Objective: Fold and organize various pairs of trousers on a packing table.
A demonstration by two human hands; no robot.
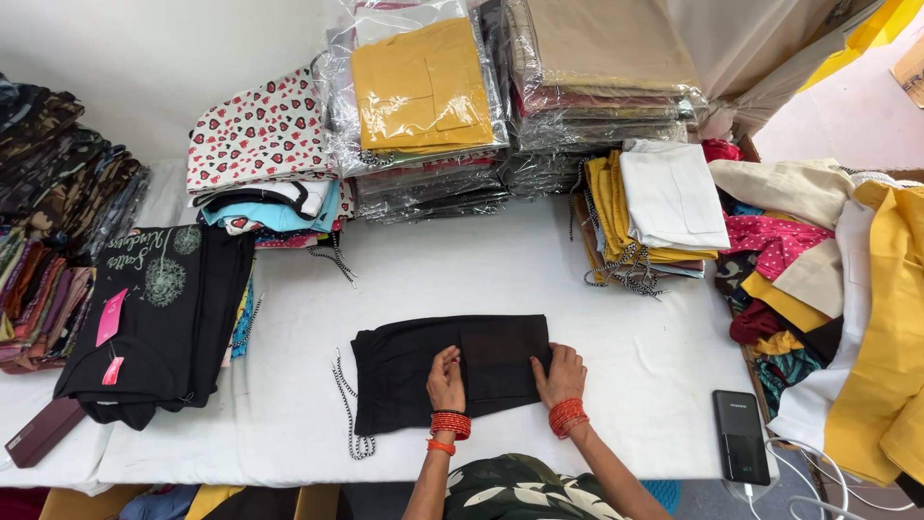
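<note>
A: Where is the black garment (pixel 423 371), and how do the hands stand?

B: It lies folded flat on the white counter (pixel 616 289), near the front edge and about midway along it. The left hand (pixel 446 378) rests palm down on the cloth, fingers (pixel 450 358) spread and flat, gripping nothing. The right hand (pixel 561 374) presses on the right end of the fold, fingers likewise flat, nothing pinched between them.

A: How is the cloth likely to handle?

B: Judged soft, light and limp: it drapes to the counter and keeps a fold only when pressed. A black-and-white drawstring (pixel 346 404) trails loose off its left end and may snag. It is best taken at the folded edges or corners, with both hands, so the layers stay together.

A: What surrounds it?

B: Toward the back edge stand stacks in clear wrap, topped by a yellow packet (pixel 421 85) and a heart-print stack (pixel 258 130). At the left edge lies a black printed pile (pixel 159 318) with pink tags. At the right, loose mixed clothes (pixel 818 260); at the front right corner, a black power bank (pixel 739 435).
</note>
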